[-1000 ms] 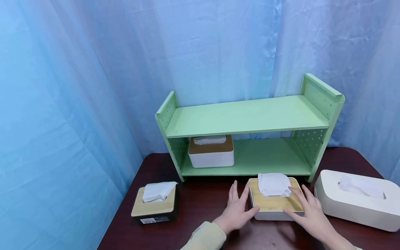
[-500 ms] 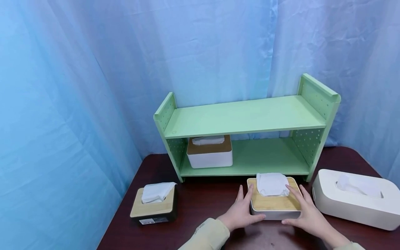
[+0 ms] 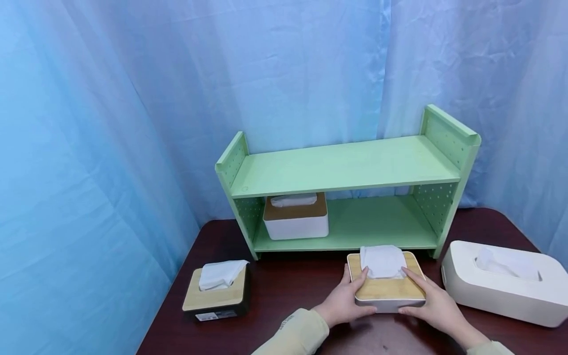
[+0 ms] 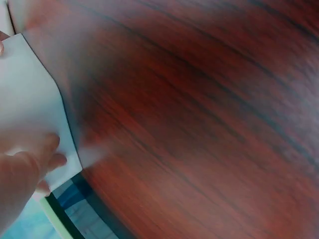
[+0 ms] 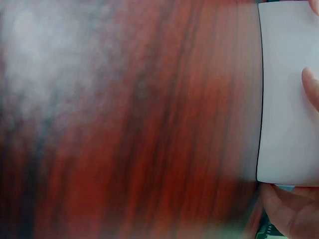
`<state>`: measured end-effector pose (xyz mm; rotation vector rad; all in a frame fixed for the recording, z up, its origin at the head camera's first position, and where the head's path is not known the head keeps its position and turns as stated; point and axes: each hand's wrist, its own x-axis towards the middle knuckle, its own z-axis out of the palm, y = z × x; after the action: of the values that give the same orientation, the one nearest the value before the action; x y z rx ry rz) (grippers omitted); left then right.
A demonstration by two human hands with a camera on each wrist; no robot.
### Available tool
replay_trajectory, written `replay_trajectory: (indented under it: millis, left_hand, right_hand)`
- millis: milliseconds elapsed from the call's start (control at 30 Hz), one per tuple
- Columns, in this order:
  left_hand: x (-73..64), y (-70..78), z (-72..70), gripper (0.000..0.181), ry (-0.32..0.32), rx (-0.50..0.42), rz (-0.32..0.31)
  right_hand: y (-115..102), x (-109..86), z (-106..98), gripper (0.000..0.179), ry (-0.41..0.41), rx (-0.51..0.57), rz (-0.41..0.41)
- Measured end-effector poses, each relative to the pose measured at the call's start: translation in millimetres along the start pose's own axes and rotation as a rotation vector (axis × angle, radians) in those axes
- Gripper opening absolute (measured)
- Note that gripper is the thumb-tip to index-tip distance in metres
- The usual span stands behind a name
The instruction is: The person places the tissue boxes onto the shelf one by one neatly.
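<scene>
Grip of left hand [image 3: 345, 303] and right hand [image 3: 438, 306]: fingers spread wide, holding tissue box [image 3: 390, 289] before shelf [image 3: 346, 170], well in from left edge of tabletop [image 3: 288, 291]; some fingertips hidden, hands cut off in wrist views.

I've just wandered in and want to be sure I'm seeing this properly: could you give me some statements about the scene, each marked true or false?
1. The left grip and the right grip both touch the same light-wood-topped box. True.
2. The long white box stands on the upper board. False: it is on the table, at the right in the head view.
3. A brown-topped box stands on the lower board of the green shelf. True.
4. The touched box shows no tissue. False: white tissue comes out of its top.
5. The black-sided box is the leftmost box in the head view. True.
</scene>
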<state>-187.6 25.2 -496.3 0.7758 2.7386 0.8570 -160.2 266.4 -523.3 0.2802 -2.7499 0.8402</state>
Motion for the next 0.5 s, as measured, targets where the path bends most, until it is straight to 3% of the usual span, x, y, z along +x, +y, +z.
replay_trajectory:
  millis: [167, 500]
  left_hand:
    - [0.8, -5.1, 1.2, 0.084, 0.002, 0.034, 0.007]
    - [1.2, -6.9, -3.2, 0.078, -0.003, 0.011, -0.063]
  right_hand:
    - [-2.2, -1.4, 2.6, 0.093, 0.014, -0.002, 0.016]
    - [-8.4, -0.3, 5.7, 0.094, -0.001, -0.019, 0.063]
